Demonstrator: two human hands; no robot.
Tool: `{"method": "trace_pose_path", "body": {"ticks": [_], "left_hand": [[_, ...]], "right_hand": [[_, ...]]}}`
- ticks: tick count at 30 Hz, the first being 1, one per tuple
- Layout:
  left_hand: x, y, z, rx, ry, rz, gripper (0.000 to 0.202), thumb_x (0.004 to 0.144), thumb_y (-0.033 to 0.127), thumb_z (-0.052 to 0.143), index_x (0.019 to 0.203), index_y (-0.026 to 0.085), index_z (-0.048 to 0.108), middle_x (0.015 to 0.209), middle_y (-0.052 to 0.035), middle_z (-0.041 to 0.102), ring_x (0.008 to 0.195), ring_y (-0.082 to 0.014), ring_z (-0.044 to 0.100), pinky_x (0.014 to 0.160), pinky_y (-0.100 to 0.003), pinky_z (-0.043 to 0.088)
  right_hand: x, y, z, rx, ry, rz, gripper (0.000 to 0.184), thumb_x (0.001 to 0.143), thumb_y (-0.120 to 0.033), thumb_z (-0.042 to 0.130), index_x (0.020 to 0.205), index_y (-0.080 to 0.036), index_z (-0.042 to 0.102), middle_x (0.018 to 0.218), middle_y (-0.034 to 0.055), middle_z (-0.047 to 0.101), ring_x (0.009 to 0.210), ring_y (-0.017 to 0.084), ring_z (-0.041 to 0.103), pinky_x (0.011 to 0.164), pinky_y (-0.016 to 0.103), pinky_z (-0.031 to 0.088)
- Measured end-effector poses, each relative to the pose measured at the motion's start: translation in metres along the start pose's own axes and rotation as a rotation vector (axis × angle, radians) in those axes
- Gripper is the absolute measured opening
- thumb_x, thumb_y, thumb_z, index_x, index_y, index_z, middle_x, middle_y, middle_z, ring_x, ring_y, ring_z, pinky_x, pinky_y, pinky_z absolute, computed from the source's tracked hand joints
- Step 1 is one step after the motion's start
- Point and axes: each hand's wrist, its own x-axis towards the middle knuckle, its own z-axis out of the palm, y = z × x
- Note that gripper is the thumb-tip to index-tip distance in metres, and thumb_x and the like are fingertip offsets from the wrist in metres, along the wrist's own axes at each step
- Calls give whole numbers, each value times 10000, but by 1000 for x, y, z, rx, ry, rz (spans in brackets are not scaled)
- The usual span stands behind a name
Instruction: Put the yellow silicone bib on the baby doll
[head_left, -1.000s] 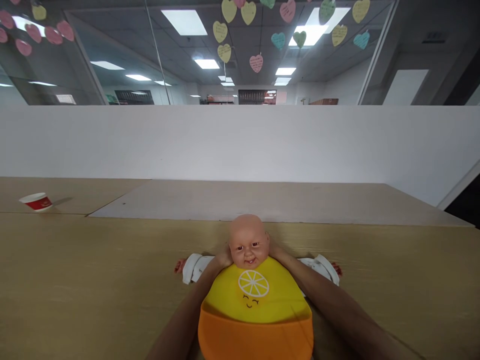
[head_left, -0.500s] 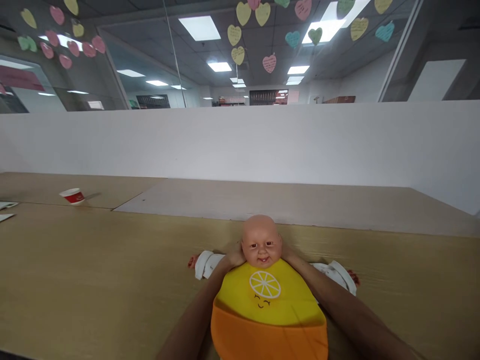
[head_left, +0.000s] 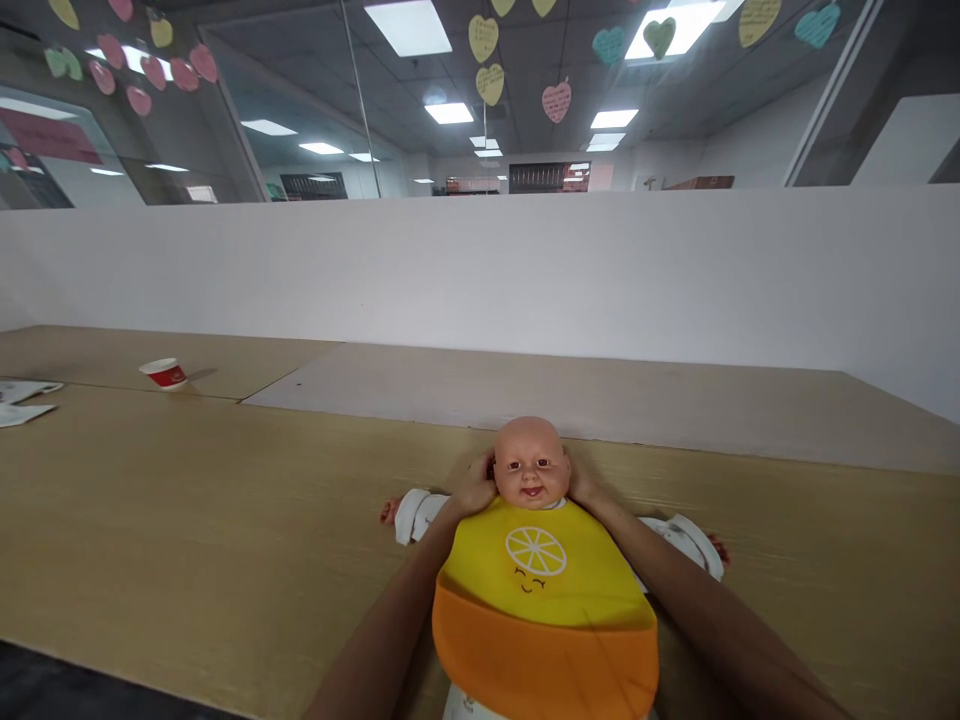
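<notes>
A doll [head_left: 531, 468] lies on its back on the table [head_left: 187, 520], a yellow-and-orange bib [head_left: 544, 600] covering its torso. The left hand [head_left: 475, 487] and right hand [head_left: 582, 487] reach behind its neck, fingers hidden by the head and bib, so their grip cannot be told. A paper cup [head_left: 165, 373] sits far left.

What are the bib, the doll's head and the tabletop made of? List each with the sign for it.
Bib: probably silicone; smooth, matte, thick, with a moulded orange catch pocket that keeps its shape.
Doll's head: likely soft vinyl or plastic; a slight sheen and painted features.
Tabletop: wood-look laminate or veneer, judging by the pale, even grain and low gloss; the core is not visible.
</notes>
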Motion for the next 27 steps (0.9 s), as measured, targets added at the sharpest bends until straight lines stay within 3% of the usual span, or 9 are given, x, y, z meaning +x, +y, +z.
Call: {"method": "trace_pose_path", "body": {"ticks": [4,7,9,17,27], "left_hand": [[5,-11,-2,-20,10,41,476,595,70,535,1056,107,650,1123,-132,704,1064,-257,645,950,-387,519],[7,-18,-4,25,11,17,439,617,95,502,1025,110,664,1101,-133,713,1035,-257,659,947,-394,521],[7,-20,-5,82,11,1,424,635,112,489,1014,118,679,1096,-124,719,1034,-259,660,954,-398,518],[8,-24,-3,65,-12,-43,464,627,124,480,1043,125,686,1123,-95,721,1086,-248,648,972,-383,522],[8,-26,-3,21,-19,-51,397,611,118,535,972,148,697,1065,-90,738,1043,-262,664,965,-415,520]], "right_hand": [[3,-1,-23,-285,-55,54,247,861,-190,538,1078,-156,650,995,117,700,931,237,633,765,280,450],[2,-5,-34,-610,-95,65,269,852,-165,499,1094,-153,615,970,125,705,847,212,648,669,247,370],[2,-8,-36,-700,-112,47,254,855,-170,497,1085,-163,603,969,121,706,839,211,650,636,249,330],[-2,-15,-36,-697,-156,59,248,880,-176,485,1096,-150,603,1045,141,694,835,189,646,628,244,319],[-3,-19,-38,-686,-141,83,270,882,-241,522,1106,-159,646,1074,146,701,921,237,667,655,254,359]]}}
